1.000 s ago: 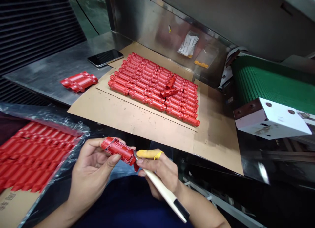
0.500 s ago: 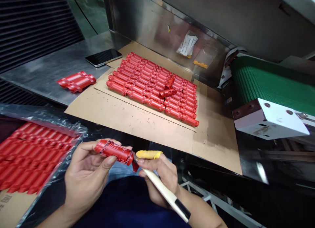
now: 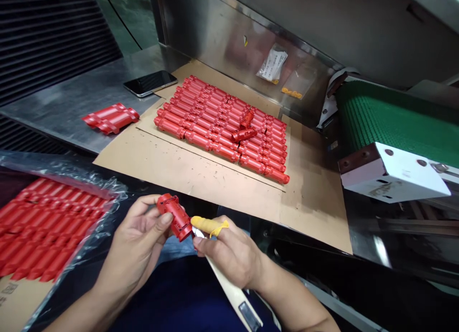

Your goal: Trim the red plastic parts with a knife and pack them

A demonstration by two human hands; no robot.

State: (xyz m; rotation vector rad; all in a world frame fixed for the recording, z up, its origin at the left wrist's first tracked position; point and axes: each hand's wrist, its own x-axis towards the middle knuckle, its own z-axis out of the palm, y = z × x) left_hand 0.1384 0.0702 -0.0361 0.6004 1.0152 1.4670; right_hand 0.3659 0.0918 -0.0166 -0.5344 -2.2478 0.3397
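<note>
My left hand (image 3: 138, 248) is closed round a short red plastic part (image 3: 174, 216), holding it over my lap. My right hand (image 3: 229, 253) grips a cream-handled trimming knife (image 3: 233, 294), its index finger wearing a yellow finger cot (image 3: 208, 223). The knife's tip rests against the near end of the red part. Beyond my hands, rows of the same red parts (image 3: 222, 126) lie on a cardboard sheet (image 3: 186, 172), with two loose ones on top.
A plastic-lined box of red parts (image 3: 46, 227) sits at my left. A small pile of red parts (image 3: 109, 118) and a phone (image 3: 148, 82) lie on the steel bench. A green conveyor (image 3: 394, 124) with a white end block stands at the right.
My left hand has turned the red part, so it now points more end-on toward the knife. My right hand shifted slightly left and rolled over, the knife handle dropping lower.
</note>
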